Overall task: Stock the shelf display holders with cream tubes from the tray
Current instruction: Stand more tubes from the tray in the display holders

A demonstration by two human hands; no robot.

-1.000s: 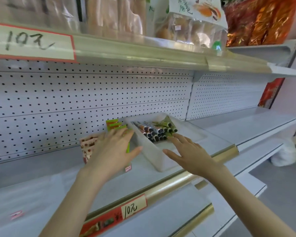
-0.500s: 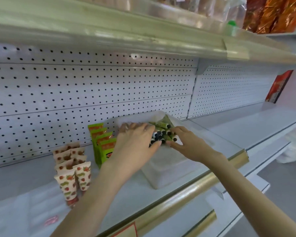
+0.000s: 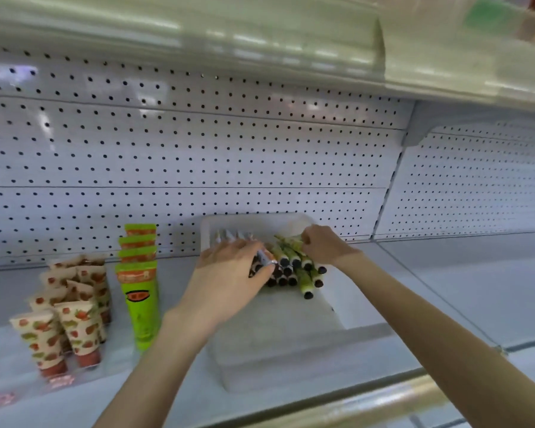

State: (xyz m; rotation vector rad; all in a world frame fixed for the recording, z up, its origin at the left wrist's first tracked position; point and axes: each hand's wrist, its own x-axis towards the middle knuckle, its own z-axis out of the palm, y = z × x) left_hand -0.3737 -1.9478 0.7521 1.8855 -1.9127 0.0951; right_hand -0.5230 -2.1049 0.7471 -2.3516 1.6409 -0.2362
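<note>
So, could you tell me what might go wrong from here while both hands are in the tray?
1. The left hand seems to pinch a pale tube and the right hand curls round green tubes in the loose pile in the tray; lifting them could drag neighbours out, like the jutting green tube.
2. The left forearm passes close beside the standing green tubes; pulling back carelessly might topple that row.
</note>
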